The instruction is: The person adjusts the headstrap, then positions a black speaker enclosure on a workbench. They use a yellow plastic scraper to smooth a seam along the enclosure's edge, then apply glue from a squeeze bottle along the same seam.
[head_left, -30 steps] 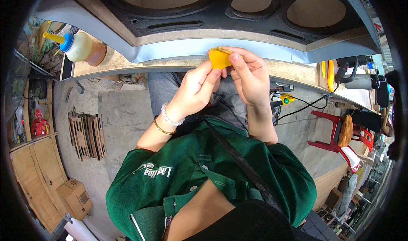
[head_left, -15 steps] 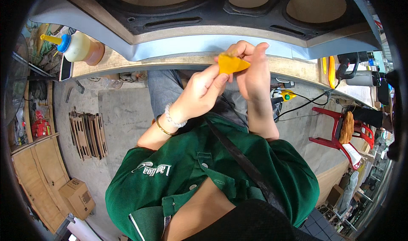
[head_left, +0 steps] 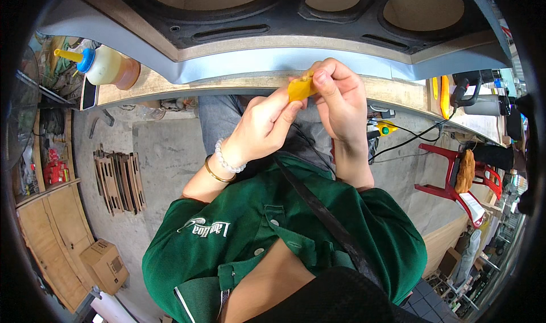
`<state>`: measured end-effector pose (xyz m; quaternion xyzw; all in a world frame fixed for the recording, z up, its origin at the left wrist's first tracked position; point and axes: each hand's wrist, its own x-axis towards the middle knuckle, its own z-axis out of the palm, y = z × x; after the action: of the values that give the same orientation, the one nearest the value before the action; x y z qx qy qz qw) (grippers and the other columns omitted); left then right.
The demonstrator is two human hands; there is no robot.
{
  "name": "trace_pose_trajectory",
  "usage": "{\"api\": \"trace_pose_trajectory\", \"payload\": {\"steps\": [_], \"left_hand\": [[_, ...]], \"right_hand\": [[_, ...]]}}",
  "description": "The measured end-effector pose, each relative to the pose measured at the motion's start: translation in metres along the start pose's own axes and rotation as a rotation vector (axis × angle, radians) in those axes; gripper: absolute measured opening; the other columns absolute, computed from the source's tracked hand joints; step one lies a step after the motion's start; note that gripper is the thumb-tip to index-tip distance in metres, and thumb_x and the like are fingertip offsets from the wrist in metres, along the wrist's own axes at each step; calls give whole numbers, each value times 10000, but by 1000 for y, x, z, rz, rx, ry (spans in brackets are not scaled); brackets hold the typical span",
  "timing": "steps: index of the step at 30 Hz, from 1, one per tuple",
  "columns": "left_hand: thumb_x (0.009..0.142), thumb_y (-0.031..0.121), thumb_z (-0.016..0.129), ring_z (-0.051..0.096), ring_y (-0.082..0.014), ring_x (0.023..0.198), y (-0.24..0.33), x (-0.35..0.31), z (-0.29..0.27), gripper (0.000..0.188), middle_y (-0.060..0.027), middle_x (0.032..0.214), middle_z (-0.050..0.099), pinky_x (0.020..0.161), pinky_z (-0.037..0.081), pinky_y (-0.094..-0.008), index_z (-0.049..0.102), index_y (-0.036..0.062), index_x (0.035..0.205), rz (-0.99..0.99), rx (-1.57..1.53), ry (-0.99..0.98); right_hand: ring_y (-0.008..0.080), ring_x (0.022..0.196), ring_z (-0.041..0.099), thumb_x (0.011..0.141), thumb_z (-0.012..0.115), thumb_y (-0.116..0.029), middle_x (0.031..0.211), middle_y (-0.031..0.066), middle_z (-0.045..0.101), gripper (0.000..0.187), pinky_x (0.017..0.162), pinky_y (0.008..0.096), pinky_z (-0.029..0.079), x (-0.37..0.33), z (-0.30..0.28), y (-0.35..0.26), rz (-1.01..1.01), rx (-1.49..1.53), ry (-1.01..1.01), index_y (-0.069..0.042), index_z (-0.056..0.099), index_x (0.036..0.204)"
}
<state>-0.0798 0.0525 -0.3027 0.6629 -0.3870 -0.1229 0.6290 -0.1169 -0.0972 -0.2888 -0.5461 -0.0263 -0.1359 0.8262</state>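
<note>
I see both hands raised at the edge of a pale blue curved panel (head_left: 273, 61): my left hand (head_left: 259, 129) and right hand (head_left: 338, 98) each pinch a small flat amber-yellow plastic piece (head_left: 300, 88) between fingertips, fingers closed on it. A glue bottle with blue cap (head_left: 105, 67) stands far left on the wooden bench.
</note>
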Motion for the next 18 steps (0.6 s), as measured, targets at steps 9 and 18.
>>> {"api": "trace_pose_trajectory", "payload": {"steps": [9, 18], "left_hand": [[907, 108, 505, 548, -167, 519, 3, 0, -8, 120, -77, 641, 568, 519, 428, -266, 544, -6, 917, -130, -55, -178], [941, 298, 476, 333, -7, 429, -1, 0, -25, 302, 43, 566, 467, 401, 250, -162, 561, 40, 809, -393, -530, -219]], "right_hand": [[119, 786, 586, 918, 532, -147, 778, 45, 584, 169, 704, 244, 473, 0, -7, -1, -5, 127, -169, -11, 542, 817], [201, 1115, 519, 870, 573, -129, 1263, 140, 510, 382, 950, 317, 412, 1, -24, -8, 145, 78, -440, 1, 516, 1224]]}}
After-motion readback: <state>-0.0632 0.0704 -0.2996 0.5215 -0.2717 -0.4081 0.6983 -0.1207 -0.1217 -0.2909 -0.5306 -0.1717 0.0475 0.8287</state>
